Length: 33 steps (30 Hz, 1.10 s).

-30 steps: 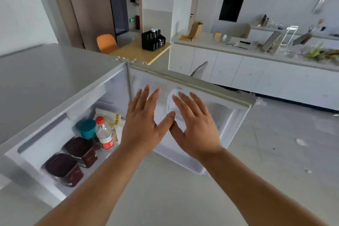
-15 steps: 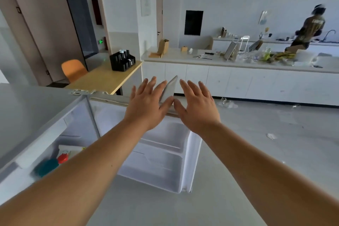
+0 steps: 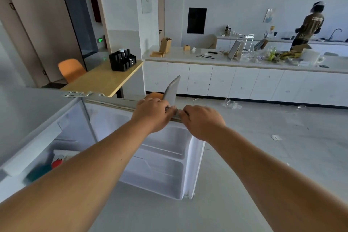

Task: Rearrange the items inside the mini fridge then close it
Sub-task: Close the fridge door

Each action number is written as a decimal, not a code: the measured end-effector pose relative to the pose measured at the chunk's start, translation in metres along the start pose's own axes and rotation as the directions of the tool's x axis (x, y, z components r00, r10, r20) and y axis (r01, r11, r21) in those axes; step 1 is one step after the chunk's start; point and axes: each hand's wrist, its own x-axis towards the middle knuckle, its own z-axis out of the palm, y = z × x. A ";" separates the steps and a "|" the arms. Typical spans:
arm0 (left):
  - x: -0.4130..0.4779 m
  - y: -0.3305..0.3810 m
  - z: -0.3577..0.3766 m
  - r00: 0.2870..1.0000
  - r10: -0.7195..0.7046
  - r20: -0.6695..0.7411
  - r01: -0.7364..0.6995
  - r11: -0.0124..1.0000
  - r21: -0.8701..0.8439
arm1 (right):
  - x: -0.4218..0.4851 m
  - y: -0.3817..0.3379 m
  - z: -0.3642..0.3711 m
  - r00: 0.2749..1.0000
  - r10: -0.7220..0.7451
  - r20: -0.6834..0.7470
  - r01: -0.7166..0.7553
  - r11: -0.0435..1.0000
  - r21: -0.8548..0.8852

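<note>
The white mini fridge (image 3: pixel 28 118) stands at the left with its door (image 3: pixel 162 160) swung wide open toward me. My left hand (image 3: pixel 152 113) and my right hand (image 3: pixel 202 120) both curl over the door's top edge, side by side, fingers closed on it. Inside the fridge, low at the left, I see a teal lid (image 3: pixel 37 172), a red bottle cap (image 3: pixel 56 163) and a white packet (image 3: pixel 64 154); my left forearm hides the other contents. The door shelves hold nothing.
A wooden table (image 3: pixel 105 79) with a black organizer (image 3: pixel 122 60) and an orange chair (image 3: pixel 70 68) stand behind the fridge. A grey chair back (image 3: pixel 172 88) rises just beyond the door. A long white counter (image 3: pixel 244 73) runs across the room; a person (image 3: pixel 308 24) works at the far sink.
Both hands went from flat and spread in front of the door to curled over its top edge. The view has lifted, showing less of the fridge's inside.
</note>
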 end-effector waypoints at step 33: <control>-0.211 -0.241 -0.111 0.844 -0.504 0.183 0.482 0.863 0.150 | -0.035 -0.013 -0.015 0.991 -0.129 0.018 0.127 0.989 0.079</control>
